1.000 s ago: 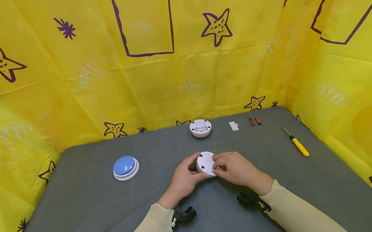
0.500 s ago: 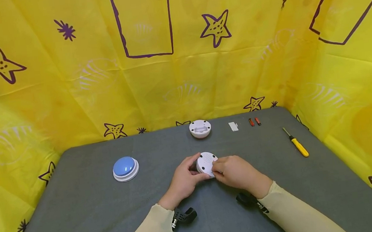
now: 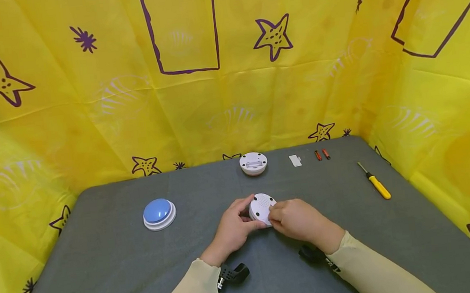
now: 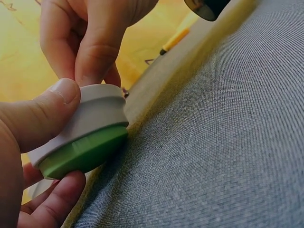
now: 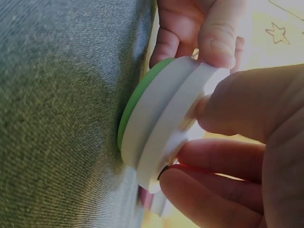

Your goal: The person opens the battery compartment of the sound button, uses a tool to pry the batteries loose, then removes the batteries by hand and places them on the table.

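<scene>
Button (image 3: 260, 207), green-domed and white-based, sat underside-up in the grip of your left hand (image 3: 229, 227), while curled fingers of your right hand (image 3: 301, 223) touched its base, whether pinching could not be told. Beyond stood another upturned device (image 3: 254, 170).

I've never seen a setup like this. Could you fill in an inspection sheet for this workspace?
Surface: grey cloth, slightly wrinkled.
Job's things: white-and-green button, held green side down.
Clutter: blue-domed button on the left; upturned white button with its battery compartment open; white cover; two red batteries; yellow-handled screwdriver on the right.
Hands: left hand grips the white-and-green button; right hand touches its upturned side, but whether it pinches anything is hidden.
Cables: nothing seen.
Surroundings: yellow backdrop with dark starfish drawings; black wrist mounts.
</scene>
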Tool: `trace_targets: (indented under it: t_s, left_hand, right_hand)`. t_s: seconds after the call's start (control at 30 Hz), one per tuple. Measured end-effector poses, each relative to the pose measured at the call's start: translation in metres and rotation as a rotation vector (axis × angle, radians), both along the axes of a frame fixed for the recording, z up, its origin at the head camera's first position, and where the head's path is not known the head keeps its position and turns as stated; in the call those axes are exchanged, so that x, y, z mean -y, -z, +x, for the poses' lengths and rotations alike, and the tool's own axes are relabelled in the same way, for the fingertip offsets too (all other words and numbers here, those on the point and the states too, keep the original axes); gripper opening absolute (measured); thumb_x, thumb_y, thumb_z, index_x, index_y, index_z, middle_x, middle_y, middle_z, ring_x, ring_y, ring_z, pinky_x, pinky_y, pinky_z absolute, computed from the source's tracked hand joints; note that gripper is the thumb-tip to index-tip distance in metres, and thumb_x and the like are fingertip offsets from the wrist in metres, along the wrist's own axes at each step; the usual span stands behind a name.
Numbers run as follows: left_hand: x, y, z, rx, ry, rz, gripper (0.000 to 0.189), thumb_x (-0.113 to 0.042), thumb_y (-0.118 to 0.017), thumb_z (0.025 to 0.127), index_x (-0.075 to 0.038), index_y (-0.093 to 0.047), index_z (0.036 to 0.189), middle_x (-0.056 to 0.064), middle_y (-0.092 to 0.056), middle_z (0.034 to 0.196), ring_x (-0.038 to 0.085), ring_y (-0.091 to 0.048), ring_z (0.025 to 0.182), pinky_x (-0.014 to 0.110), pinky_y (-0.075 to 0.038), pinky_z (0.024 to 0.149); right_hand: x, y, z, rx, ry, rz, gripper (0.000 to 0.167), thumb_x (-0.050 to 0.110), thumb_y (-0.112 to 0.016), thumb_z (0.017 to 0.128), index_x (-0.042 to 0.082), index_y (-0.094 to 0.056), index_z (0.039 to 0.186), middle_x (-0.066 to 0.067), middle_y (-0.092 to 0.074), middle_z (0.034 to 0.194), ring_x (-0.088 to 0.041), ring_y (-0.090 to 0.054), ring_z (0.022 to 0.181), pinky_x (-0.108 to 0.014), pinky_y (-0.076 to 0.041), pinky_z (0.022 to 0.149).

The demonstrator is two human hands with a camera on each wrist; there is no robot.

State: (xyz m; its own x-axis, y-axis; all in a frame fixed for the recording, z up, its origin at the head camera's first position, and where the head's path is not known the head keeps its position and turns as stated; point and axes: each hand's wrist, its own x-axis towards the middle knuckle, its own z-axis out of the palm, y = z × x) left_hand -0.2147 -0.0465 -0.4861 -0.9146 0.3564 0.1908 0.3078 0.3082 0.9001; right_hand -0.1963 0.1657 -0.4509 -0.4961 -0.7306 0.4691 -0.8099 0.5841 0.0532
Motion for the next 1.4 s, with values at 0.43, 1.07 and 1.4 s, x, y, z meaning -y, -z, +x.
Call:
trace_targets:
  t_s: [0.43, 1.07, 1.4]
  left_hand:
    - [-0.0001, 0.0004, -0.0016, -0.009, 0.021, -0.029, 0.080, -0.020, -0.088, 0.077, -0.004, -0.051, 0.146, 0.004, -0.057, 0.126, 0.016, -0.061, 0.089, 0.026, -0.053, 0.076]
    - [-0.0002, -0.0006, -0.0014, 0.001, 0.033, -0.023, 0.078, -0.017, -0.087, 0.079, -0.004, -0.050, 0.146, 0.003, -0.056, 0.132, 0.017, -0.059, 0.103, 0.029, -0.054, 0.082]
    - [-0.0013, -0.0009, -0.0012, -0.018, 0.051, -0.015, 0.078, -0.016, -0.088, 0.077, -0.003, -0.052, 0.145, 0.005, -0.057, 0.132, 0.018, -0.058, 0.104, 0.029, -0.054, 0.082]
  right_hand:
    - [0.0037, -0.0005, 0.0035, 0.006, 0.065, 0.029, 0.020, 0.007, -0.077, 0.081, 0.014, -0.063, 0.069, 0.000, -0.066, 0.072, -0.014, -0.057, 0.056, -0.031, -0.049, 0.053]
    - [0.0078, -0.0009, 0.0058, 0.005, 0.110, 0.030, 0.020, 0.008, -0.077, 0.077, 0.013, -0.060, 0.069, 0.003, -0.060, 0.065, -0.013, -0.053, 0.053, -0.031, -0.045, 0.049]
    - [0.0045, 0.0016, 0.0018, -0.044, 0.113, -0.005, 0.022, 0.007, -0.074, 0.078, 0.014, -0.056, 0.067, 0.003, -0.054, 0.061, -0.010, -0.047, 0.050, -0.029, -0.042, 0.046]
